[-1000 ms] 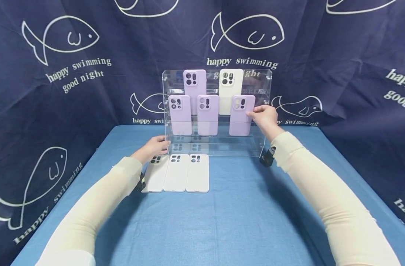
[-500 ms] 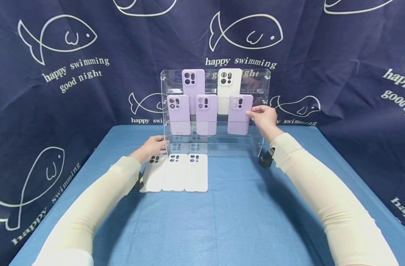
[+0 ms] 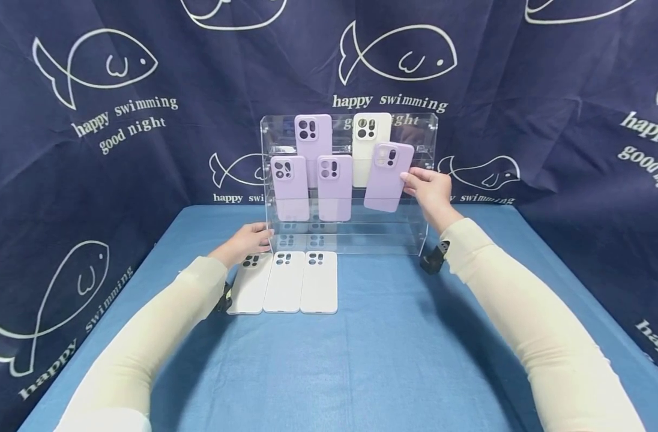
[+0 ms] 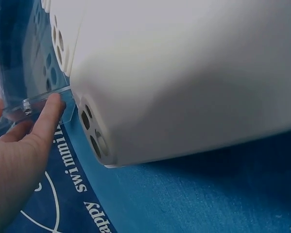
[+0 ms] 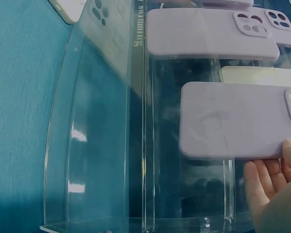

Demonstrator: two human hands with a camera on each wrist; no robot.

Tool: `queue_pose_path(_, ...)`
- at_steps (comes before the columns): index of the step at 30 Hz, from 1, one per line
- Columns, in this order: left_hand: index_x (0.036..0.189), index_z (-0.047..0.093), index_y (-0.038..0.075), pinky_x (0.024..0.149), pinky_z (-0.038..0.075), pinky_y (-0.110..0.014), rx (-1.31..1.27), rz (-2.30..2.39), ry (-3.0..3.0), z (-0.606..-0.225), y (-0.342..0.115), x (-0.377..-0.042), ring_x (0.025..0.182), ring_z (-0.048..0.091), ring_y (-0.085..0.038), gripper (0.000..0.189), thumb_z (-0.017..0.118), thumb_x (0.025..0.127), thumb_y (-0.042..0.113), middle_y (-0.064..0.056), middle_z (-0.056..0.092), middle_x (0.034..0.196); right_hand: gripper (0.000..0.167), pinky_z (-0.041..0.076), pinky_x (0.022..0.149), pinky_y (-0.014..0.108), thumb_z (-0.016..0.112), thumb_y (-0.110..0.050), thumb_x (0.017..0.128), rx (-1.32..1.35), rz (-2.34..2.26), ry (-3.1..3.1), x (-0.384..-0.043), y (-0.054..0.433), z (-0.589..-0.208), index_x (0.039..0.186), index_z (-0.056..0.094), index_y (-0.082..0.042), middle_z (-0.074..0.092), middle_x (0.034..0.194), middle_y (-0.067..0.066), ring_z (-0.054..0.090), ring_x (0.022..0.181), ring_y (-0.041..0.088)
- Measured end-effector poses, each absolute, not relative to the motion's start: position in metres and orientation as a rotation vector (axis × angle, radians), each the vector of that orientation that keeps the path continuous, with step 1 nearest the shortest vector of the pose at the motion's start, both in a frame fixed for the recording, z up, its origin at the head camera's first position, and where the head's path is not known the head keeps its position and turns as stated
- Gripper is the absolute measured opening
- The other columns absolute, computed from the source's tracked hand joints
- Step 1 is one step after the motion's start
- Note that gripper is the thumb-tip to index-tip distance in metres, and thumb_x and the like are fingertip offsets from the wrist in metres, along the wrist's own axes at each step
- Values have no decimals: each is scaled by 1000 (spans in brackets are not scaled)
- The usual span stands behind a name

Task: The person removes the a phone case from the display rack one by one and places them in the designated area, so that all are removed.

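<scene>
Three smooth, round-cornered lilac cases [image 3: 335, 189] and one white case [image 3: 383, 137] stand in the tiers of a clear, glossy stand [image 3: 369, 243]. At its right, the right hand [image 3: 430, 192] pinches a tilted lilac case [image 3: 385, 183]. The left hand [image 3: 246, 241] grips the stand's left edge; before the stand, three flat white cases [image 3: 283, 288] lie on blue cloth [image 3: 313, 372].

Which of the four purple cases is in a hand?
The rightmost purple case in the head view, partly in front of the standing white case: the right hand pinches its edge. No hand touches the other purple cases.
</scene>
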State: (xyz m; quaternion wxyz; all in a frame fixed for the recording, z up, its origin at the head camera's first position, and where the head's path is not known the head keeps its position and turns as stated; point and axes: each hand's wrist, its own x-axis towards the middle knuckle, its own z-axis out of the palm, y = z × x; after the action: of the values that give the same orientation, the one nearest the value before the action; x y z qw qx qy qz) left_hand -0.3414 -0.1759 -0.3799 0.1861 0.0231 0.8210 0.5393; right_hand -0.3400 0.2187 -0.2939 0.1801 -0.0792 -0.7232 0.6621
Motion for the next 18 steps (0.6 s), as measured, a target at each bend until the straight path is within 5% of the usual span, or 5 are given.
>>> queue_pose_path(18,156,13,5,116,41,-42,79,1497,2314,-380,-176,-342,139,38,-37,61,40,106,27,-19,25,158,39,62,81,24,76,-6,83,-110,1943,-1868,-333,213,-273,118,65,8,69,114,19,69,79,6)
